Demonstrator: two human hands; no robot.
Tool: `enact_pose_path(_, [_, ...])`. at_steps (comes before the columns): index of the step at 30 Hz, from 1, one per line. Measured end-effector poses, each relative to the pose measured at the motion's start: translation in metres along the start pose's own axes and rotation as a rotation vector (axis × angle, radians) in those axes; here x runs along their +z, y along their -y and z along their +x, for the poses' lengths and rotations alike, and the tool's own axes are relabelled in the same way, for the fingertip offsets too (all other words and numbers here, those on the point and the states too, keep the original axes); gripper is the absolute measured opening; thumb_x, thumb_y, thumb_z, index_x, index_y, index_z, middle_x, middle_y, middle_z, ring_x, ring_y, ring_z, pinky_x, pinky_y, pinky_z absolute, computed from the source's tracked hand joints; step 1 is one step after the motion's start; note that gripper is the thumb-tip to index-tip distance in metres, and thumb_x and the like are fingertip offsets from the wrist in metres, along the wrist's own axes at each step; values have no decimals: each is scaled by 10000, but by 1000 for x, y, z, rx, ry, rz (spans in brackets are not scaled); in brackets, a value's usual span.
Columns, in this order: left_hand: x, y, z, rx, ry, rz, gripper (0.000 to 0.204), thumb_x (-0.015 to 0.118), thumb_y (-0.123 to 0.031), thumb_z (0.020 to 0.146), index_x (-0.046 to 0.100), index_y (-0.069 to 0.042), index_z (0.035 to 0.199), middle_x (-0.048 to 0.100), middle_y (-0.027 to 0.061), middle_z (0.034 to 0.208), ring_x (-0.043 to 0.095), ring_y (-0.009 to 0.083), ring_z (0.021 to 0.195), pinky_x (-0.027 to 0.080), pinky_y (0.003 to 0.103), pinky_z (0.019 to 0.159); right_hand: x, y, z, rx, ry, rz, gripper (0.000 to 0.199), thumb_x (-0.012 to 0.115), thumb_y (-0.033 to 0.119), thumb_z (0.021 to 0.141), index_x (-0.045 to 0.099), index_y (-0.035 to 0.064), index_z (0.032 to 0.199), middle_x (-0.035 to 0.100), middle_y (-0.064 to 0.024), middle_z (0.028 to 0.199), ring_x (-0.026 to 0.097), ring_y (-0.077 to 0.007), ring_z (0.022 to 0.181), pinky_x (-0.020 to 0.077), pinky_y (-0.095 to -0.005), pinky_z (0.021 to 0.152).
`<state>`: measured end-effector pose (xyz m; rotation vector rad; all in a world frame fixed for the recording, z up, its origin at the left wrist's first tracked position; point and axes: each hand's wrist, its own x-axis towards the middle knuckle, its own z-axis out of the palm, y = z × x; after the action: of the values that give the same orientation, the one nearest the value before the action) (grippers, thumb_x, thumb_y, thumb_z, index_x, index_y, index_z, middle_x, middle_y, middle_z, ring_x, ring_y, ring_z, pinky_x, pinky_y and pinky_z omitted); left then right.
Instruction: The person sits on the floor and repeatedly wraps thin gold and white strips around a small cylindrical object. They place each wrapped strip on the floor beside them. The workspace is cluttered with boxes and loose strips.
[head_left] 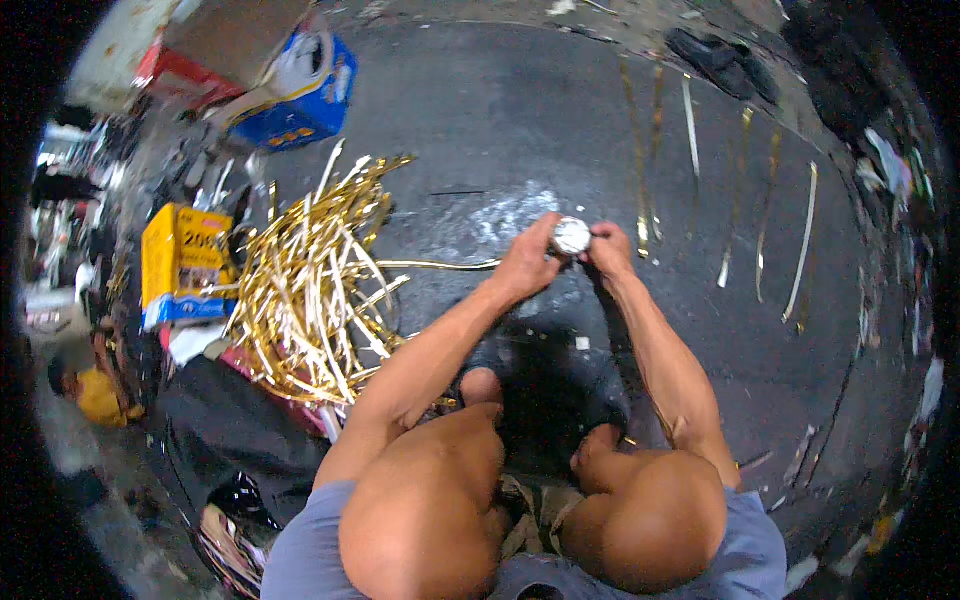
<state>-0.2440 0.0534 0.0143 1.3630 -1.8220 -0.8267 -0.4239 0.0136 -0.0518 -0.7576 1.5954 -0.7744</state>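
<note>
Left hand (531, 258) curled, gripping small round silvery-white object (572, 236); right hand (611, 250) half-curled at its edge, grip unclear.

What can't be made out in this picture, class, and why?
All in the head view:
Round silver thing: underside, hidden by the downward angle and the left hand.
Gold strip: its right end, lost at the left hand.
Right hand: too blurred to tell whether it pinches anything.
Heap of strips: lower layers, covered by upper ones.
Person in yellow: details, blurred near the rim.
</note>
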Motion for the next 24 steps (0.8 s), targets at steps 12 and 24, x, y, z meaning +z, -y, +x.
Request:
enact_pose_path(12, [1,1,2,-69,93,-93,569,641,37,740,493,-30,1285,625,245,1173,591,472,1156,511,507,956,-185,165,-132,-243,198,964,155,550,-20,991,543,-75,1136,579,-116,984,539,-134,781,443,-216,619])
enact_pose_path(24, [-52,11,5,67,-193,170,619,768,-201,676,586,-55,1249,635,166,1187,604,387,1137,470,489,990,-272,328,-163,-741,91,728,187,517,123,1036,567,-36,951,597,-101,861,537,-194,709,497,-306,675])
